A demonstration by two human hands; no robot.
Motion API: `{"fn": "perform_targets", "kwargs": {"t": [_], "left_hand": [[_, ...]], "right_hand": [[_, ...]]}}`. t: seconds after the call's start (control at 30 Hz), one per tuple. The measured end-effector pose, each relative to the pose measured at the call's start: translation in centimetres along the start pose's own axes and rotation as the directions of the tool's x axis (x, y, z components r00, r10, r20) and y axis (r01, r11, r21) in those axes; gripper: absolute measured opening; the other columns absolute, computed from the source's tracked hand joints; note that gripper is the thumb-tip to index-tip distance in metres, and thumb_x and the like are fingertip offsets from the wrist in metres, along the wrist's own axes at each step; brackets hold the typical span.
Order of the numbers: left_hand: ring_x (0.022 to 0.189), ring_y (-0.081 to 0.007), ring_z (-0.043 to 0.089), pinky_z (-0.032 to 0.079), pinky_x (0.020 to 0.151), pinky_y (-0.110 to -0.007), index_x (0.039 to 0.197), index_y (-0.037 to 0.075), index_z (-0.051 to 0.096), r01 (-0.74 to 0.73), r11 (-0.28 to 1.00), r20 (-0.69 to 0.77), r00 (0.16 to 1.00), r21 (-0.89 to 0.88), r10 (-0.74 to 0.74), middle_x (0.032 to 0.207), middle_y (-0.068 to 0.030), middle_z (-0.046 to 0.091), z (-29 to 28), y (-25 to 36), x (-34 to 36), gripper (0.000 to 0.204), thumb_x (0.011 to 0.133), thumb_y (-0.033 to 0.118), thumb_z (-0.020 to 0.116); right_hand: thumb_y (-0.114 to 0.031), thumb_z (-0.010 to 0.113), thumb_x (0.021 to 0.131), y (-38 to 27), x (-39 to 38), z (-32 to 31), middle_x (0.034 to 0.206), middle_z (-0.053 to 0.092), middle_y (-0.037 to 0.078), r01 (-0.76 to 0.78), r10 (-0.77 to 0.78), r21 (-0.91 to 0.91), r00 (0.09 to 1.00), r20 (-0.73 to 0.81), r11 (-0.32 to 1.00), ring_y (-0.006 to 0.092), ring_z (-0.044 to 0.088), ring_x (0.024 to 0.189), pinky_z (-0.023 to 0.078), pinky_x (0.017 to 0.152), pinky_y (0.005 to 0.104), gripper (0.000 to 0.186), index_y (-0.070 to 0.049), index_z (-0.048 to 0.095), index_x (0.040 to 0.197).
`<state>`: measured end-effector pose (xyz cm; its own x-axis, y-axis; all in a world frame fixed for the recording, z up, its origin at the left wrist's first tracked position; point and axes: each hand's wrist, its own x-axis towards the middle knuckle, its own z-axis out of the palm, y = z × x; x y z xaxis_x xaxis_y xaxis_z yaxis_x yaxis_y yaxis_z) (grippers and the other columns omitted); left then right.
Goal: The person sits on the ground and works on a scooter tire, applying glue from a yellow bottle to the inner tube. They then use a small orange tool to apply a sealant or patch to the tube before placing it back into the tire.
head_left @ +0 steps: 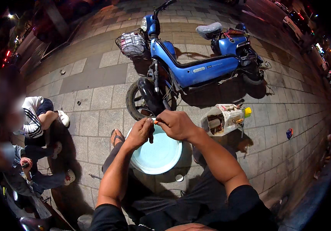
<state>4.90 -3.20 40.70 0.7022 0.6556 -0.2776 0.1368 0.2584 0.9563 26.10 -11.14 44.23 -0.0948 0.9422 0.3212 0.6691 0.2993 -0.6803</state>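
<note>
Both my hands are raised over a round, pale blue basin (155, 154) on the ground between my legs. My left hand (140, 133) is closed in a pinch, its fingertips at one end of a small orange piece (156, 122). My right hand (176, 125) is closed too and grips the other end, close beside the left. Most of the orange piece is hidden by my fingers, so its kind cannot be told. Just beyond my hands is the front wheel (134, 101) of a blue electric scooter (200, 71).
A cut-open white plastic jug (232, 119) with a yellow cap holds tools on the right. A small white round lid (179, 178) lies near the basin. Two people sit at the left, one in a white striped sleeve (32, 111). A small blue-and-red packet (289, 133) lies further right.
</note>
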Motion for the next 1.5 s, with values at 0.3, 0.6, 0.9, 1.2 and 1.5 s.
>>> {"fn": "perform_targets", "kwargs": {"t": [0.3, 0.6, 0.9, 1.2, 1.5], "left_hand": [[0.059, -0.0185, 0.059, 0.042, 0.046, -0.029, 0.094, 0.013, 0.057, 0.181, 0.918, -0.007, 0.98, -0.352, -0.196, 0.083, -0.0062, 0.063, -0.3, 0.9, 0.1, 0.032, 0.109, 0.04, 0.052], [0.077, -0.0208, 0.066, 0.046, 0.054, -0.027, 0.095, 0.008, 0.063, 0.148, 0.534, -0.006, 0.961, -0.833, -0.276, 0.094, -0.0105, 0.069, -0.7, -5.3, 2.5, 0.028, 0.1, 0.034, 0.056], [0.105, -0.018, 0.062, 0.054, 0.087, -0.036, 0.14, 0.0, 0.06, 0.142, 0.956, -0.379, 0.895, -0.255, -0.234, 0.122, -0.0088, 0.065, 2.5, -12.5, 9.8, 0.076, 0.083, 0.038, 0.094], [0.09, -0.0165, 0.065, 0.056, 0.082, -0.033, 0.115, 0.003, 0.068, -0.218, 0.92, -0.415, 0.907, -0.326, 0.068, 0.099, -0.0031, 0.07, 4.6, -14.8, 16.0, 0.058, 0.077, 0.033, 0.099], [0.11, -0.028, 0.066, 0.054, 0.097, -0.041, 0.134, -0.002, 0.051, 0.008, 0.998, -0.396, 0.918, 0.065, 0.019, 0.121, -0.0195, 0.066, 2.6, -10.3, 14.4, 0.084, 0.072, 0.033, 0.097]], "right_hand": [[-0.016, 0.074, 0.097, 1.6, 1.1, -1.2, 0.102, 0.076, 0.018, -0.098, 0.108, 0.047, 0.936, -0.336, 0.994, 0.035, 0.075, 0.093, 0.059, 0.077, 0.0412, 0.018, -0.004, 0.074, 0.11], [-0.021, 0.076, 0.1, 4.2, 2.5, -4.8, 0.087, 0.075, 0.005, -0.258, 0.579, 0.655, 0.743, -0.336, 0.71, 0.0101, 0.071, 0.071, 0.057, 0.065, 0.0262, 0.025, 0.002, 0.074, 0.109], [-0.018, 0.077, 0.1, 5.0, 2.9, -5.6, 0.094, 0.074, 0.005, -0.277, 0.65, 0.801, 0.739, -0.174, 0.53, 0.0101, 0.068, 0.07, 0.056, 0.064, 0.0257, 0.025, 0.001, 0.071, 0.115], [-0.018, 0.076, 0.101, 5.8, 2.5, -4.0, 0.097, 0.075, 0.009, -0.384, 0.679, 0.761, 0.727, -0.1, 0.523, 0.0115, 0.067, 0.07, 0.056, 0.063, 0.0284, 0.029, 0.003, 0.069, 0.119], [-0.019, 0.08, 0.099, 10.0, 4.6, -1.1, 0.095, 0.073, 0.002, -0.598, 0.747, 0.611, 0.665, 0.017, 0.518, 0.0092, 0.066, 0.073, 0.058, 0.066, 0.0251, 0.026, 0.001, 0.075, 0.115]]}}
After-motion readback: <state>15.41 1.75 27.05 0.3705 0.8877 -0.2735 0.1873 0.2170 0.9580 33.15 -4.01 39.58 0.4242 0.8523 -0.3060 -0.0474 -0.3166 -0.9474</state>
